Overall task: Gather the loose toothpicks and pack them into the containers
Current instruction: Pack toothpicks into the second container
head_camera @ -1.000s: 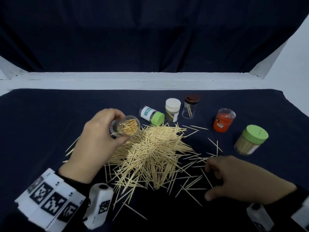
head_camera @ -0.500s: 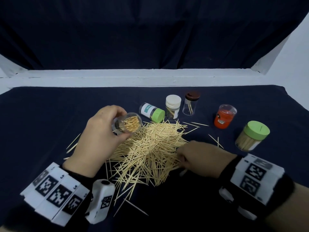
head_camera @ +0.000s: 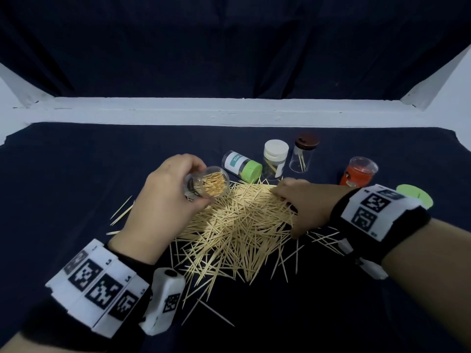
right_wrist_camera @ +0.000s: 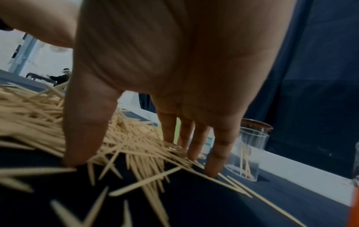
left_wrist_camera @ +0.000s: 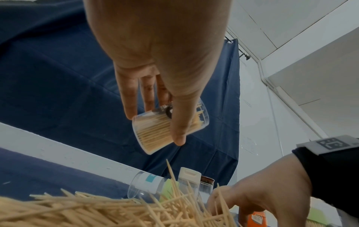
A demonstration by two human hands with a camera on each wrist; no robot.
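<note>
At frame centre, an open jar (head_camera: 207, 185), nearly filled with toothpicks, is gripped by the left hand (head_camera: 163, 205) and held tilted above the pile (head_camera: 237, 225). The right hand (head_camera: 303, 207) is set on the pile's right edge, fingers (right_wrist_camera: 213, 153) spread and extended, nothing pinched. Most toothpicks remain loose on the bench (head_camera: 76, 174); the other jars (head_camera: 303, 156) at upper right await filling.

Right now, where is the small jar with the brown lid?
In the head view the jar with the brown lid stands upright at the back, right of the white-lidded jar and left of the orange jar.
</note>
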